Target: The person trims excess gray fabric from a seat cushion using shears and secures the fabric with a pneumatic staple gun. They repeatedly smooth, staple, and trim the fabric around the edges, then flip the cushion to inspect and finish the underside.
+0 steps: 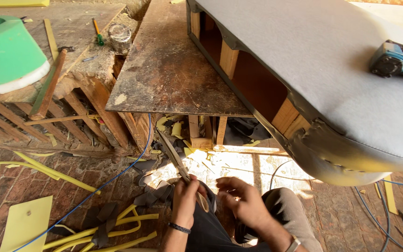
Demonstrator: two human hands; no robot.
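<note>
My left hand (186, 196) grips the handles of a large pair of scissors (173, 156), whose long blades point up and away toward the underside of a worn wooden board (164, 70). My right hand (240, 199) hovers just right of the scissor handles, fingers curled and slightly apart, holding nothing I can make out. Both hands are low in the head view, above my dark trouser leg. A grey upholstered furniture piece (323, 65) with a wooden frame lies upturned on the board at the right.
A blue power tool (395, 60) rests on the grey upholstery. Green foam (5, 51), a hammer (50, 81), a glass jar (120, 37) and a screwdriver (98, 33) lie on the left bench. Yellow foam strips (117, 228), dark fabric scraps and a blue cable (117, 172) litter the brick floor.
</note>
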